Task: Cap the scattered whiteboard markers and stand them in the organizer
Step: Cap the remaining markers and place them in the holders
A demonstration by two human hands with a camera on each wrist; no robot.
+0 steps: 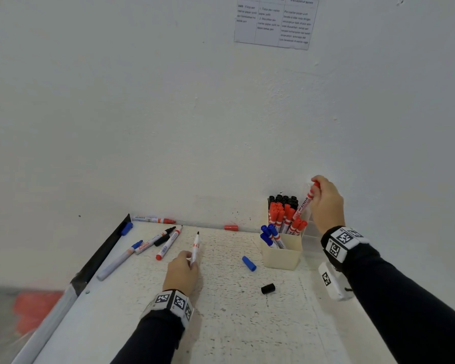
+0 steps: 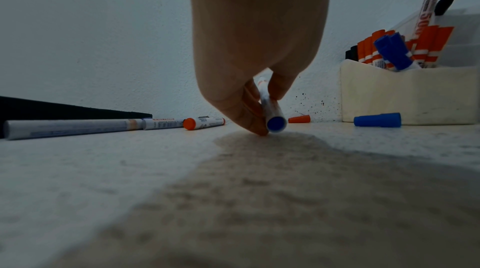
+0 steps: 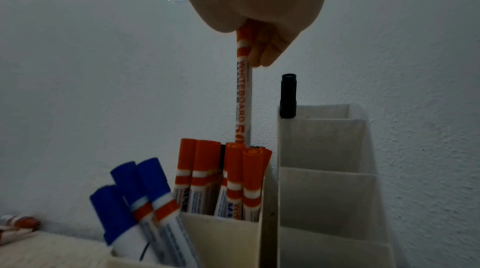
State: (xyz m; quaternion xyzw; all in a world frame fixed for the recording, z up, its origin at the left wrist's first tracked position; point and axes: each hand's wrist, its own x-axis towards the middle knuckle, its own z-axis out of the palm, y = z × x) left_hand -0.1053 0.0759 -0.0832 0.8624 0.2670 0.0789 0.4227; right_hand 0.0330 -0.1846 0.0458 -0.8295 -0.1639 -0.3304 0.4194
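My left hand (image 1: pixel 191 260) rests on the table and pinches the rear of an uncapped marker (image 1: pixel 195 246) between thumb and fingers. The left wrist view shows that marker's blue end plug (image 2: pixel 276 124) close above the tabletop. My right hand (image 1: pixel 317 189) grips a red-capped marker (image 1: pixel 304 206) by its cap, held upright over the cream organizer (image 1: pixel 281 254). In the right wrist view this red marker (image 3: pixel 243 96) has its lower end among several standing red markers (image 3: pixel 223 172). Blue markers (image 3: pixel 140 194) lean in the front compartment.
Loose on the table lie a blue cap (image 1: pixel 249 263), a black cap (image 1: pixel 268 288) and a red cap (image 1: pixel 231 227) by the wall. Several markers (image 1: pixel 153 243) lie at the left, near the table's black edge (image 1: pixel 103 253). The wall stands close behind the organizer.
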